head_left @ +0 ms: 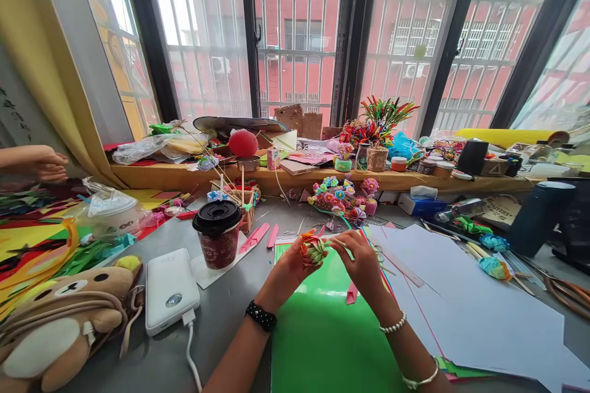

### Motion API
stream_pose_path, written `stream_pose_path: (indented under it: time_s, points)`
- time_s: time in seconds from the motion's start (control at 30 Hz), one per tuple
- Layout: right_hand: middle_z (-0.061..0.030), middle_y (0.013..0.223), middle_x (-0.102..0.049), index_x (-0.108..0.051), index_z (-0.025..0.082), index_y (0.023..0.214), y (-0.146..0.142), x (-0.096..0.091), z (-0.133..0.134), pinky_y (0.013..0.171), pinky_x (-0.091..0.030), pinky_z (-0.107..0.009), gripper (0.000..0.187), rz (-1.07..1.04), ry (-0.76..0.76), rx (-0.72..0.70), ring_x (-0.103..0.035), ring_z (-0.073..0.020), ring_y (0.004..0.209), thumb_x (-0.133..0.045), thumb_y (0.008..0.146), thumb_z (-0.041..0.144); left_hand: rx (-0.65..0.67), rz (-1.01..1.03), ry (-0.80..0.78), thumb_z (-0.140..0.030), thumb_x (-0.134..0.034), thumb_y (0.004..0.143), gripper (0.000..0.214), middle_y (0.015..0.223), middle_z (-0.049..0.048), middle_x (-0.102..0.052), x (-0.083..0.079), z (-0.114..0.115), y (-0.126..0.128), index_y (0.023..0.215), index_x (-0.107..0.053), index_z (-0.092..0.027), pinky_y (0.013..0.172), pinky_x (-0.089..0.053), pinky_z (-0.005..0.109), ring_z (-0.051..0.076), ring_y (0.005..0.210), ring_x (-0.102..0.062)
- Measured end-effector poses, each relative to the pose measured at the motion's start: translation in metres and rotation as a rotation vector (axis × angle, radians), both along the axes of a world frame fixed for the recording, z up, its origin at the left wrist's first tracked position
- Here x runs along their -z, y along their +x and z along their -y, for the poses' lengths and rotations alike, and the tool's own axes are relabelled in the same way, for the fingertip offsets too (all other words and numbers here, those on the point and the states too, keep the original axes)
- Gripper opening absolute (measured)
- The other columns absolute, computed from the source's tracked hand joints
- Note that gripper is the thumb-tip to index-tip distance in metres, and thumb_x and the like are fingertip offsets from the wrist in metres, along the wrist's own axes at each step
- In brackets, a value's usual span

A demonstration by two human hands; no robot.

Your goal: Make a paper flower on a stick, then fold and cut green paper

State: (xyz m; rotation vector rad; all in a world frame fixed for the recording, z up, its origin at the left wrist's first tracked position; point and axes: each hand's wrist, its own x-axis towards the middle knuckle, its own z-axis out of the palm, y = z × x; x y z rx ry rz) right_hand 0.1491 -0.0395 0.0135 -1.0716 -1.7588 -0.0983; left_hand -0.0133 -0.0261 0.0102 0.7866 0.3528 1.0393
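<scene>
My left hand [290,270] is closed around a folded paper flower [314,250] with orange petals and pale green layers. From the right, my right hand [357,256] pinches at the flower's green end; whether a thin stem is between its fingertips is hard to see. Both hands are raised over a glossy green sheet [336,338] on the grey table. A small pink paper strip [351,292] lies on that sheet below my right hand. More pink strips [255,237] rest left of the sheet.
Left of my hands stand a lidded coffee cup [219,236] and a white power bank [173,290] with its cable. A plush bear [69,319] lies farther left. White paper [474,295] covers the right side. Craft flowers [338,196] stand behind. Another person's hand [34,163] is at far left.
</scene>
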Motion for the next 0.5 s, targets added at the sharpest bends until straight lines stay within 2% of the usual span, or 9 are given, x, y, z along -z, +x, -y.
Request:
stream_pose_path:
  time_s: [0.13,0.2,0.3,0.37,0.43,0.5]
  points:
    - [-0.0032,0.070,-0.057,-0.057,0.018,0.075,-0.0005,0.0002,-0.0007,0.061,-0.043,-0.026,0.017,0.017,-0.057,-0.017,-0.054,-0.0165,0.066,-0.046,0.083,0.028,0.045,0.007,-0.005,-0.044,-0.043,0.080,0.044,0.097,0.0105,-0.059,0.0038,-0.0034,-0.0020,0.107,-0.050,-0.010,0.071,-0.048,0.023,0.016,0.082,-0.060]
    - [-0.0031,0.070,-0.057,-0.057,0.017,0.074,-0.0005,0.0003,-0.0007,0.059,-0.042,-0.026,0.018,0.026,-0.083,-0.016,-0.054,-0.0164,0.065,-0.046,0.083,0.028,0.058,0.014,0.022,-0.046,-0.047,0.077,0.048,0.100,0.0106,-0.059,0.0039,-0.0034,-0.0039,0.109,-0.048,-0.011,0.075,-0.046,0.023,0.017,0.086,-0.059]
    - [-0.0030,0.070,-0.057,-0.058,0.017,0.074,-0.0003,-0.0006,0.0003,0.057,-0.042,-0.024,0.019,0.022,-0.113,-0.032,-0.054,-0.0158,0.064,-0.045,0.083,0.028,0.034,-0.008,0.082,-0.028,-0.063,0.071,0.054,0.105,0.0064,-0.057,0.0012,-0.0007,-0.0063,0.119,-0.039,-0.020,0.081,-0.043,0.024,0.017,0.092,-0.058]
    - [-0.0029,0.070,-0.057,-0.058,0.017,0.075,-0.0003,-0.0016,0.0013,0.056,-0.041,-0.024,0.020,0.023,-0.122,-0.040,-0.054,-0.0154,0.063,-0.045,0.083,0.029,0.008,-0.056,0.112,-0.017,-0.065,0.069,0.061,0.104,0.0043,-0.058,0.0001,0.0000,-0.0069,0.121,-0.035,-0.025,0.081,-0.043,0.024,0.015,0.089,-0.059]
    - [-0.0025,0.069,-0.056,-0.059,0.018,0.075,-0.0007,-0.0025,0.0021,0.055,-0.041,-0.023,0.020,0.029,-0.113,-0.048,-0.053,-0.0150,0.062,-0.045,0.083,0.030,-0.029,-0.101,0.102,-0.020,-0.065,0.068,0.055,0.098,0.0039,-0.059,0.0016,-0.0019,-0.0065,0.117,-0.040,-0.023,0.074,-0.045,0.023,0.014,0.082,-0.061]
    - [-0.0019,0.068,-0.056,-0.059,0.018,0.075,-0.0016,-0.0026,0.0024,0.054,-0.040,-0.023,0.021,0.034,-0.103,-0.059,-0.053,-0.0145,0.061,-0.045,0.083,0.031,-0.061,-0.136,0.064,-0.030,-0.064,0.068,0.044,0.091,0.0043,-0.061,0.0055,-0.0060,-0.0056,0.108,-0.048,-0.021,0.060,-0.046,0.021,0.014,0.072,-0.062]
